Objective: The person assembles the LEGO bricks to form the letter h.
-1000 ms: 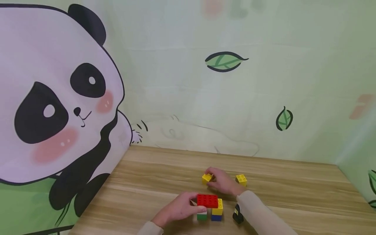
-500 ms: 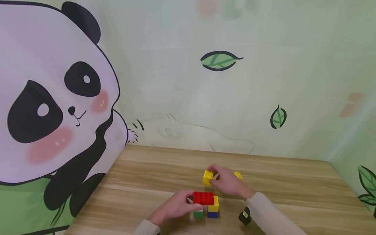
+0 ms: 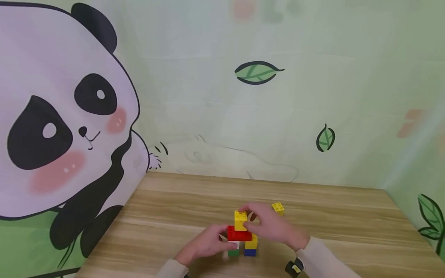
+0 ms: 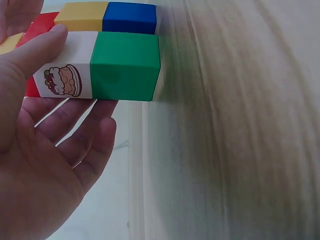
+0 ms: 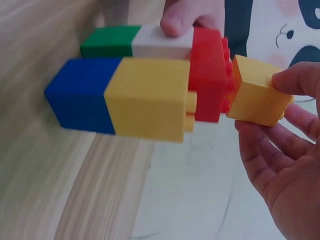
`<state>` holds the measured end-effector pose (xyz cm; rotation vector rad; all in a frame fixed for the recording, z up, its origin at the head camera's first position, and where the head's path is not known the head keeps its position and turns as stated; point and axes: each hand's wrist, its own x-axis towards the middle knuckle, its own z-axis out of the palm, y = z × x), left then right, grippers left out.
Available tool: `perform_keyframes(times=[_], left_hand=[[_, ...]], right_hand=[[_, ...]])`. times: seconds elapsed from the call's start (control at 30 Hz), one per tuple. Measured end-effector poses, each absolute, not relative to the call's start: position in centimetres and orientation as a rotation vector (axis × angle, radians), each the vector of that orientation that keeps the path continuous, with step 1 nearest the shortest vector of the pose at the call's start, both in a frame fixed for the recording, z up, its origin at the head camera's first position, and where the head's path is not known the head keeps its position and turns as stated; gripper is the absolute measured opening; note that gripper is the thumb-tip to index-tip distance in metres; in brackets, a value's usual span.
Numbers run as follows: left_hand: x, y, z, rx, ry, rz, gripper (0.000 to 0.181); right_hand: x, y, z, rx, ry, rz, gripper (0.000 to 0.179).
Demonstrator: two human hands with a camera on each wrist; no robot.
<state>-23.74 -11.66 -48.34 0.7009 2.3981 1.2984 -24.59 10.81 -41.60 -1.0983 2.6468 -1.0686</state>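
My right hand pinches a yellow building brick between thumb and fingers, right over the studs of a red brick. In the right wrist view that held yellow brick sits tilted close against the red studs. Below the red brick stand two columns: a white brick with a cake picture on a green brick, and another yellow brick on a blue brick. The red brick only partly covers this yellow one, whose studs show. My left hand grips the white-and-green column at the white brick.
One more yellow brick lies on the wooden table, behind my right hand. A black device sits at the right wrist. A printed panda wall borders the table at the left and a pale green backdrop stands behind it.
My right hand has lifted the yellow brick from the table behind the stack and brought it toward me, over the red brick. The left hand keeps its hold on the stack.
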Motion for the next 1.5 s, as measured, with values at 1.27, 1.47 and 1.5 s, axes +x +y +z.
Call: perform_keyframes(times=[1.27, 1.47, 1.5], left_hand=[[-23.8, -12.0, -48.7, 0.698, 2.387, 1.316, 0.025], [-23.8, -11.9, -48.6, 0.699, 2.39, 1.314, 0.026], [-23.8, -11.9, -48.6, 0.695, 2.389, 1.315, 0.025]], right_hand=[[-23.3, 9.9, -42.2, -1.106, 2.622, -1.08, 0.036], [-23.1, 9.4, -42.0, -1.104, 2.632, -1.05, 0.034], [-23.1, 9.3, -42.0, -1.106, 2.637, -1.04, 0.033]])
